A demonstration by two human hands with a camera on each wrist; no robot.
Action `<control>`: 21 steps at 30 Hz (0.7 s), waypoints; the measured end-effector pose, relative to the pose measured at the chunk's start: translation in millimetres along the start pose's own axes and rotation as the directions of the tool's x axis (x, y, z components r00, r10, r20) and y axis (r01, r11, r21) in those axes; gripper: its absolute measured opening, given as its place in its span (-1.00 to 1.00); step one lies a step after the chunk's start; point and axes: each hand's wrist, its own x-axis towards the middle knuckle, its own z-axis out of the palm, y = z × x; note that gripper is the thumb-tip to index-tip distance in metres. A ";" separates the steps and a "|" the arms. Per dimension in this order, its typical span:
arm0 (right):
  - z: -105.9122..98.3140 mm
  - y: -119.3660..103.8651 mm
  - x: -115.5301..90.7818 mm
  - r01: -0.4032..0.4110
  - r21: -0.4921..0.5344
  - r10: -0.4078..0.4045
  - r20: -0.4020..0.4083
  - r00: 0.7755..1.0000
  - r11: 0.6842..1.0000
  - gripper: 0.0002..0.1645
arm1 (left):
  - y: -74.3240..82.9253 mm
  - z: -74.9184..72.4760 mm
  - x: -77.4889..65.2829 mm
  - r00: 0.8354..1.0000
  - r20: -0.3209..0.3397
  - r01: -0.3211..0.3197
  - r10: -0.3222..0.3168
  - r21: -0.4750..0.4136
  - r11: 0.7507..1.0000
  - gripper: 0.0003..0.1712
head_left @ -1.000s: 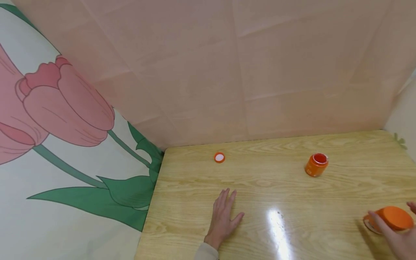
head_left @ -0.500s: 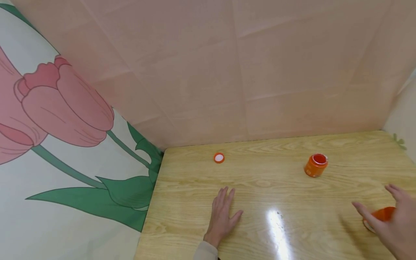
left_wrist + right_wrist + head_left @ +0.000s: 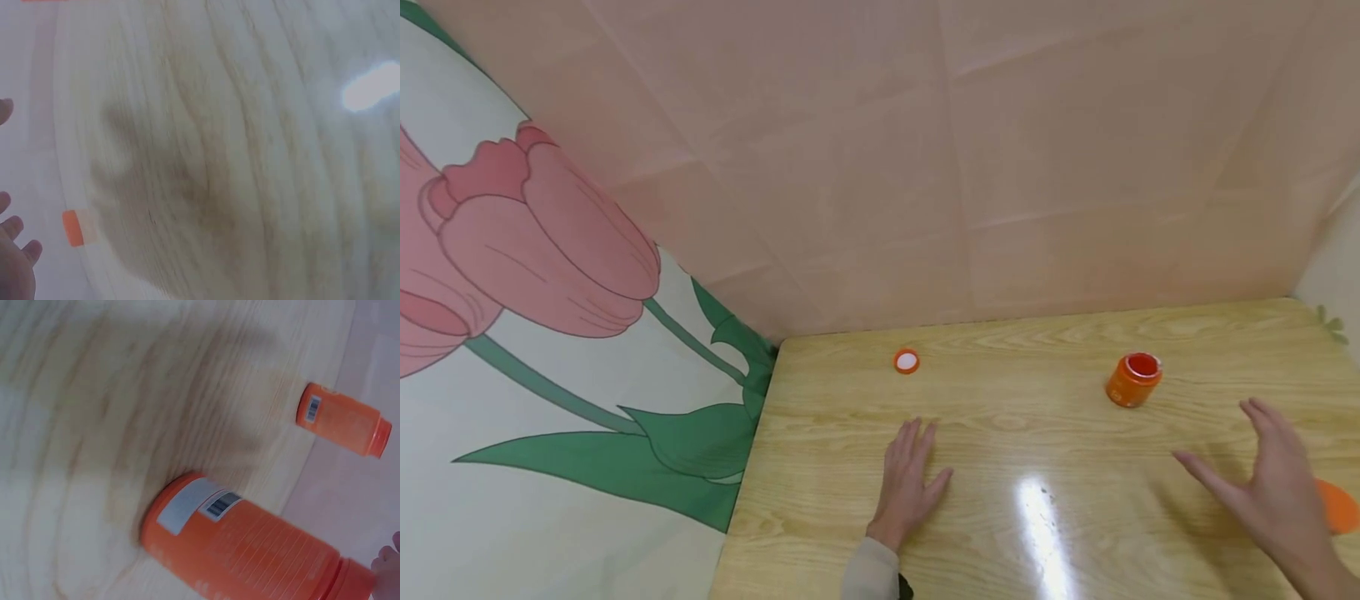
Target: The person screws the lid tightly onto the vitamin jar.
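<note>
A capped orange jar (image 3: 1337,507) stands at the right front of the table; in the right wrist view its barcode label and neck show large. My right hand (image 3: 1273,487) hovers to the left of that jar with thumb and fingers spread, holding nothing, and hides part of it. Farther back stands an uncapped orange jar (image 3: 1133,382), its red mouth facing up. My left hand (image 3: 907,479) is over the left part of the table, fingers extended and holding nothing. Beyond its fingertips lies a small orange lid (image 3: 907,361), white inside turned up.
The wood-grain table (image 3: 1000,450) meets a pinkish covered wall (image 3: 887,167) at the back. A tulip-printed wall panel (image 3: 550,225) borders its left side, and a pale wall (image 3: 1337,283) its right. Light glares off the tabletop (image 3: 1043,533) near the middle.
My right hand has come off the capped jar and moved left and a little away from me. The capped jar stays behind on the table. My left hand has shifted only slightly.
</note>
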 end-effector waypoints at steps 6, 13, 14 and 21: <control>10.1 1.2 13.9 0.025 0.015 -0.026 0.058 0.998 1.000 0.33 | -9.2 3.1 14.7 1.000 -0.017 -0.001 0.001 0.018 1.000 -0.16; 25.5 6.3 24.7 0.020 0.067 -0.027 0.102 0.994 0.998 0.34 | -19.0 8.5 33.8 0.999 -0.038 0.007 -0.005 0.050 0.999 -0.19; 27.4 7.0 25.5 0.016 0.067 -0.024 0.110 0.994 0.998 0.34 | -20.1 8.9 36.3 0.999 -0.039 0.010 -0.008 0.052 0.999 -0.19; 37.6 12.1 30.7 0.013 0.051 -0.020 0.140 0.990 0.999 0.33 | -27.4 9.8 48.9 0.998 -0.010 0.056 -0.055 0.063 0.996 -0.19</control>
